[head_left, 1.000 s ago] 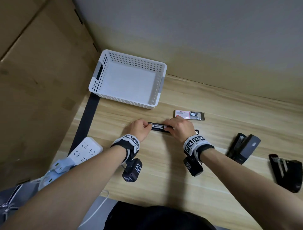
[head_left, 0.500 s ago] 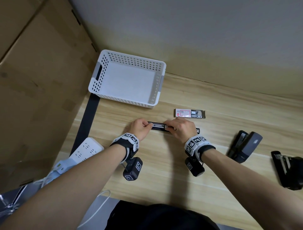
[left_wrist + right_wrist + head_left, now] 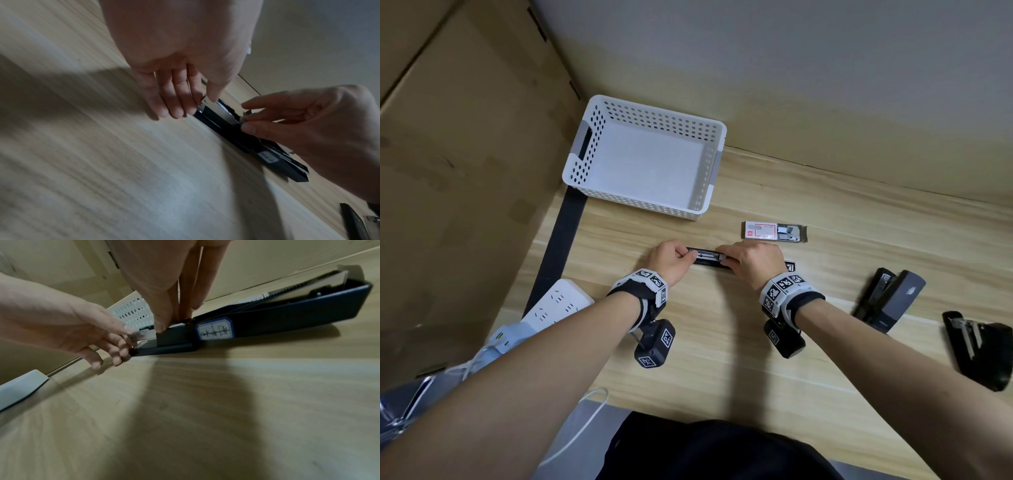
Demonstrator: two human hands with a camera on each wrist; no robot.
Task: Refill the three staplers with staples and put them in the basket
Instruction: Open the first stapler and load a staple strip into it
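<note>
Basket: white perforated basket [image 3: 643,161] stands at the far left of the wooden table [image 3: 722,342], against a cardboard box [image 3: 448,154]; nothing lies in it.
Staple box: a small box of staples [image 3: 774,232], slid open, lies just beyond the right hand, between basket and staplers.
Other staplers: a grey-topped stapler [image 3: 888,300] and a black stapler [image 3: 977,349], both hinged open, lie well to the right, apart from each other.
Power strip: white power strip [image 3: 558,303] sits near the left forearm at the table's left edge.
In the way: the hands cover both ends of the open stapler; its middle shows between them.
Open stapler: long black stapler [image 3: 267,321] lies flat on the table, lid swung back, metal magazine [image 3: 224,112] exposed, a handwritten label [image 3: 214,328] on its side.
Left hand: left hand [image 3: 671,260] comes in from the left end; thumb and forefinger pinch the metal tip of the magazine, the other fingers [image 3: 164,104] reach down to the table.
Right hand: right hand [image 3: 753,262] arches over the stapler's middle, thumb and fingertips [image 3: 160,326] pinching something silvery at the magazine channel; whether it is a staple strip or the pusher I cannot tell.
</note>
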